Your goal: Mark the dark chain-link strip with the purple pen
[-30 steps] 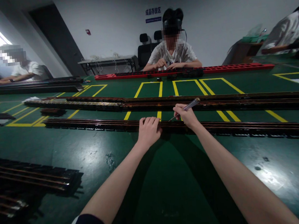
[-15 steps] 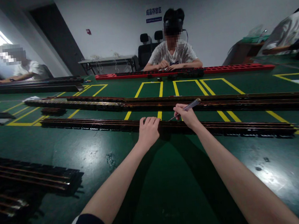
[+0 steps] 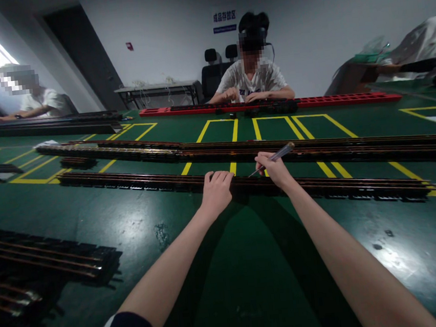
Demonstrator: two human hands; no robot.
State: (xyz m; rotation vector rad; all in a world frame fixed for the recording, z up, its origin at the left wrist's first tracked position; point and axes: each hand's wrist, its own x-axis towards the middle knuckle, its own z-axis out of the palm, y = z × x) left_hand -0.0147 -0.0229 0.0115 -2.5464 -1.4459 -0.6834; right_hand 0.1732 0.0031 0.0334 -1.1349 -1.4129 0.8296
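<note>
A long black strip (image 3: 158, 181) with copper-coloured bars along it lies across the green table in front of me. My left hand (image 3: 217, 186) is closed over its middle, fingers bent across the top toward the far edge. My right hand (image 3: 274, 169) grips a screwdriver (image 3: 283, 151) with a clear handle, held at a slant like a pen. Its thin shaft points down and left, and the tip is at the strip just right of my left hand. Whether the tip touches the strip I cannot tell.
More long strips (image 3: 340, 146) lie just beyond, and others (image 3: 41, 252) at the near left. Yellow tape lines mark the green table (image 3: 144, 273). Across it a co-worker (image 3: 252, 80) sits behind a red rail (image 3: 346, 99). Other people sit at the far left and right.
My right hand and the screwdriver have shifted very slightly to the right. My left hand stays in place. The co-worker's hand opposite has moved a little left.
</note>
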